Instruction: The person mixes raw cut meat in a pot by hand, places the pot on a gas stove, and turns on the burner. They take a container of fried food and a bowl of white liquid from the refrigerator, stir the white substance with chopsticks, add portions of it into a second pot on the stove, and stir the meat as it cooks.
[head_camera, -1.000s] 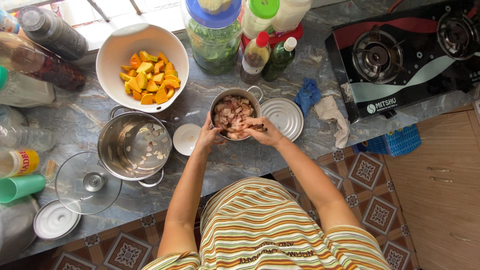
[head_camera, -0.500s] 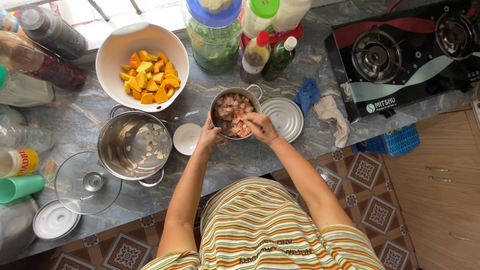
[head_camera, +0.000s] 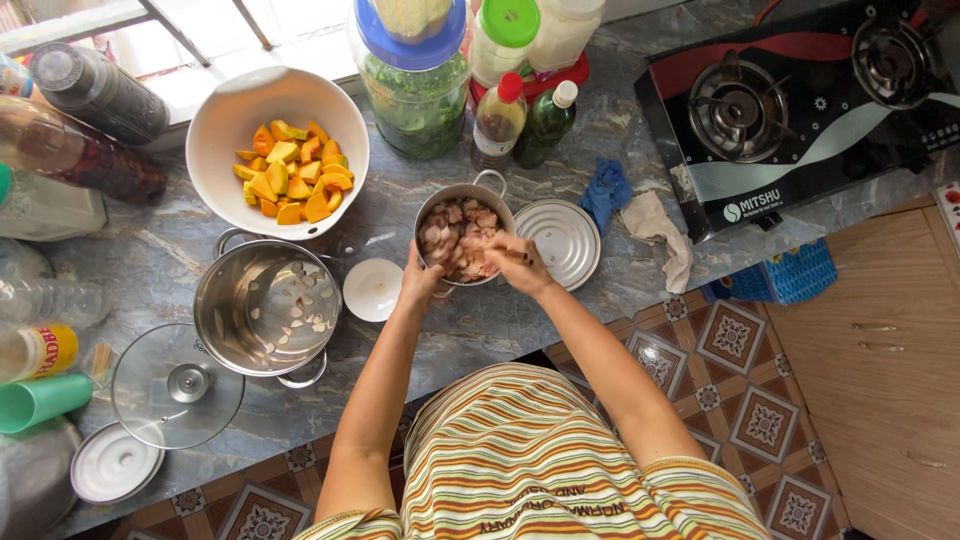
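A small steel pot (head_camera: 470, 192) full of pale pink meat pieces (head_camera: 455, 232) stands on the grey marbled counter (head_camera: 500, 320). My left hand (head_camera: 418, 282) grips the pot's near left rim. My right hand (head_camera: 517, 262) is inside the pot over its right side, fingers curled into the meat. The pot's flat steel lid (head_camera: 563, 236) lies just to the right of it.
A white bowl (head_camera: 240, 110) of orange squash chunks sits at the back left. A larger steel pot (head_camera: 262, 310) with sliced garlic, a small white dish (head_camera: 372, 290), a glass lid (head_camera: 175, 385), bottles and jars (head_camera: 415, 90), cloths (head_camera: 655, 225) and a gas stove (head_camera: 800, 100) surround the pot.
My right hand has moved slightly within the pot, working through the meat. My left hand stays on the rim.
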